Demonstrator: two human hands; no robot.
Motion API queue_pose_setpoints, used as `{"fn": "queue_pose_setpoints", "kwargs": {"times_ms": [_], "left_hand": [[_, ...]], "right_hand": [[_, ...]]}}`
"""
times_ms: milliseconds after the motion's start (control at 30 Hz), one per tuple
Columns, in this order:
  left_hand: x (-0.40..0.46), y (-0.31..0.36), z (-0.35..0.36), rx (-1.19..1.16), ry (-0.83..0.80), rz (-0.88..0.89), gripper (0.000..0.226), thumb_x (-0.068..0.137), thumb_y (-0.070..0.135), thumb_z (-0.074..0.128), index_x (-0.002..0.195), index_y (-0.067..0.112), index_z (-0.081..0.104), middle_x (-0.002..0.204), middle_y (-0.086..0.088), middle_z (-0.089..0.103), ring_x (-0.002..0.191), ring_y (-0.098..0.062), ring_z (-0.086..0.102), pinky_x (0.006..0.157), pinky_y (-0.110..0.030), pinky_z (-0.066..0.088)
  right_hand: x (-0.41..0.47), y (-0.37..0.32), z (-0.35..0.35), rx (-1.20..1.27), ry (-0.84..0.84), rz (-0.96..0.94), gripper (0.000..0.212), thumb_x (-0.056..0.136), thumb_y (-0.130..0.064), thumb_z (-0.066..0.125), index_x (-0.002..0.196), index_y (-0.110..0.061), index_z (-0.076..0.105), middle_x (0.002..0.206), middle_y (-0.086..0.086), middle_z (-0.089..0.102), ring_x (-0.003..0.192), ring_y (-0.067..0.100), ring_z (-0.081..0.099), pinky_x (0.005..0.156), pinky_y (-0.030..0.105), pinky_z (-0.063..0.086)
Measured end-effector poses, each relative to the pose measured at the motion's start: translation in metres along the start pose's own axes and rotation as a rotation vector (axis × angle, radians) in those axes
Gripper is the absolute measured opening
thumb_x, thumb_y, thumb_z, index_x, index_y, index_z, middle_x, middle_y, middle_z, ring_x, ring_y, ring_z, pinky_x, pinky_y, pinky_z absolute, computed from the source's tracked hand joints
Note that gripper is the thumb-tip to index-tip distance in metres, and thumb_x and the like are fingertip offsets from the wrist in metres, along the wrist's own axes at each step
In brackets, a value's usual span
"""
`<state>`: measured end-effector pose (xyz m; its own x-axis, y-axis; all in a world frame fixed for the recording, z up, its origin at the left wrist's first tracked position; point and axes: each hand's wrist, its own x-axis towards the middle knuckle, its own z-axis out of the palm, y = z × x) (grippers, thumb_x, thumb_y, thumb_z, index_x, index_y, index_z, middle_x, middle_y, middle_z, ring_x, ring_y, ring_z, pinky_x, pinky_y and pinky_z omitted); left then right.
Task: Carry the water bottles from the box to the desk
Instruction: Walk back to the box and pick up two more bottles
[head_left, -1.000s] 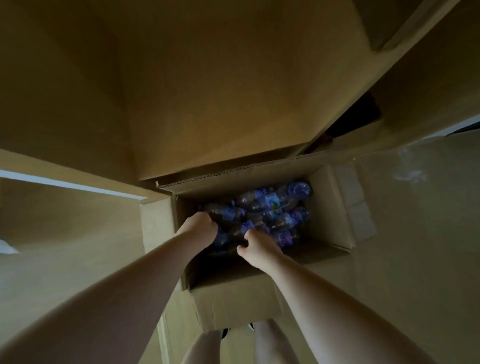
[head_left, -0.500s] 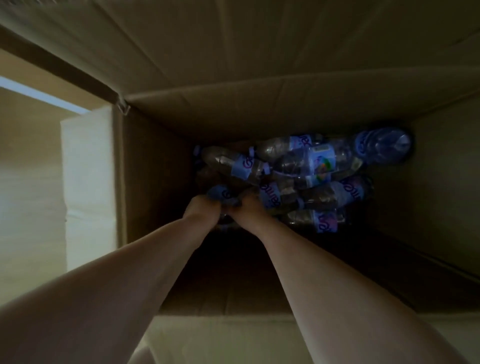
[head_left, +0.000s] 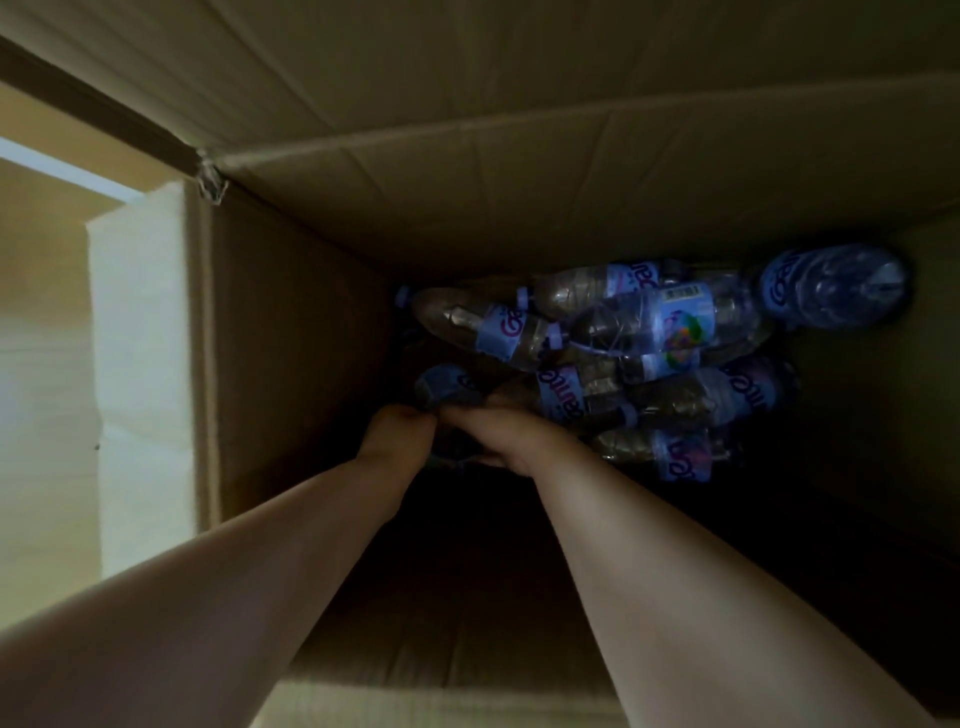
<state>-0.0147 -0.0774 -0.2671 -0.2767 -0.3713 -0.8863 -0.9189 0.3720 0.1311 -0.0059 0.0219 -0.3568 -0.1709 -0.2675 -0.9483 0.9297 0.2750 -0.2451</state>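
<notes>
Both your arms reach deep into the cardboard box, where the water bottles lie jumbled on their sides against the far wall, blue labels facing every way. Your left hand and right hand meet knuckle to knuckle at the near edge of the pile, fingers curled down around a dark bottle lying there. It is too dim to tell how firm either hold is.
</notes>
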Motion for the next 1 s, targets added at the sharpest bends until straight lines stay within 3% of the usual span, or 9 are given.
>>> {"fn": "queue_pose_setpoints", "kwargs": {"times_ms": [133,233,333,400,533,667,800,900,1000], "left_hand": [[-0.017,0.006,-0.002,-0.22,-0.059,-0.087,0.032,0.098,0.016,0.046,0.125,0.001,0.055,0.125,-0.021,0.059,0.103,-0.033,0.057,0.084,-0.036,0.042],[-0.034,0.016,-0.003,-0.421,-0.164,-0.16,0.03,0.097,0.038,0.049,0.117,0.017,0.056,0.103,-0.009,0.064,0.086,-0.023,0.059,0.085,-0.037,0.046],[-0.046,0.028,-0.003,-0.46,-0.26,-0.174,0.049,0.082,0.058,0.061,0.113,0.02,0.058,0.103,-0.008,0.067,0.092,-0.028,0.063,0.076,-0.04,0.053],[-0.055,0.036,-0.001,-0.438,-0.299,-0.17,0.059,0.073,0.06,0.069,0.117,0.02,0.058,0.104,-0.007,0.068,0.092,-0.028,0.064,0.065,-0.037,0.053],[-0.067,0.04,0.003,-0.45,-0.276,-0.17,0.055,0.075,0.047,0.075,0.116,0.013,0.058,0.097,-0.012,0.07,0.083,-0.03,0.067,0.059,-0.036,0.053],[-0.071,0.032,-0.012,-0.47,-0.309,-0.122,0.043,0.076,0.033,0.076,0.107,0.009,0.058,0.088,-0.015,0.072,0.073,-0.029,0.072,0.058,-0.037,0.057],[-0.078,0.021,-0.025,-0.406,-0.669,0.06,0.056,0.072,0.029,0.077,0.122,0.011,0.058,0.108,-0.015,0.072,0.097,-0.03,0.07,0.075,-0.037,0.057],[-0.083,0.028,-0.025,-0.364,-0.855,0.117,0.053,0.072,0.026,0.072,0.123,0.014,0.059,0.117,-0.016,0.067,0.106,-0.03,0.066,0.083,-0.037,0.056],[-0.088,0.04,-0.019,-0.358,-0.847,0.146,0.05,0.077,0.026,0.069,0.124,0.013,0.058,0.117,-0.016,0.067,0.106,-0.031,0.066,0.084,-0.038,0.057]], "right_hand": [[-0.049,0.0,-0.02,0.068,-0.011,-0.004,0.052,0.078,-0.05,0.07,0.124,-0.029,0.055,0.116,-0.006,0.063,0.102,0.011,0.058,0.073,0.028,0.047],[-0.094,-0.003,-0.033,0.037,-0.016,-0.004,0.064,0.076,-0.053,0.071,0.13,-0.022,0.055,0.125,0.0,0.061,0.115,0.017,0.057,0.071,0.027,0.047],[-0.129,-0.004,-0.04,-0.079,0.043,-0.12,0.064,0.075,-0.045,0.076,0.129,-0.02,0.052,0.122,-0.001,0.06,0.114,0.016,0.057,0.083,0.028,0.051],[-0.15,-0.008,-0.036,-0.175,0.124,-0.208,0.058,0.074,-0.039,0.079,0.12,-0.019,0.049,0.115,-0.005,0.056,0.108,0.014,0.054,0.077,0.02,0.048],[-0.173,-0.005,-0.016,-0.433,0.317,-0.295,0.096,0.072,-0.045,0.077,0.143,-0.014,0.02,0.138,0.008,0.03,0.13,0.025,0.032,0.102,0.038,0.041],[-0.192,-0.008,-0.018,0.032,0.1,-0.179,0.069,0.09,-0.05,0.059,0.142,-0.014,0.032,0.14,0.006,0.046,0.128,0.022,0.046,0.108,0.043,0.04],[-0.205,-0.006,-0.032,0.598,-0.167,-0.052,0.029,0.093,-0.032,0.06,0.119,-0.018,0.059,0.125,0.01,0.065,0.115,0.025,0.061,0.106,0.048,0.043],[-0.206,0.0,-0.035,0.743,-0.271,-0.074,0.047,0.085,-0.024,0.067,0.129,-0.011,0.056,0.133,0.017,0.058,0.124,0.033,0.055,0.109,0.051,0.04],[-0.204,0.002,-0.038,0.782,-0.264,-0.134,0.049,0.079,-0.019,0.07,0.126,-0.014,0.057,0.122,0.012,0.065,0.118,0.029,0.06,0.101,0.045,0.048]]}}
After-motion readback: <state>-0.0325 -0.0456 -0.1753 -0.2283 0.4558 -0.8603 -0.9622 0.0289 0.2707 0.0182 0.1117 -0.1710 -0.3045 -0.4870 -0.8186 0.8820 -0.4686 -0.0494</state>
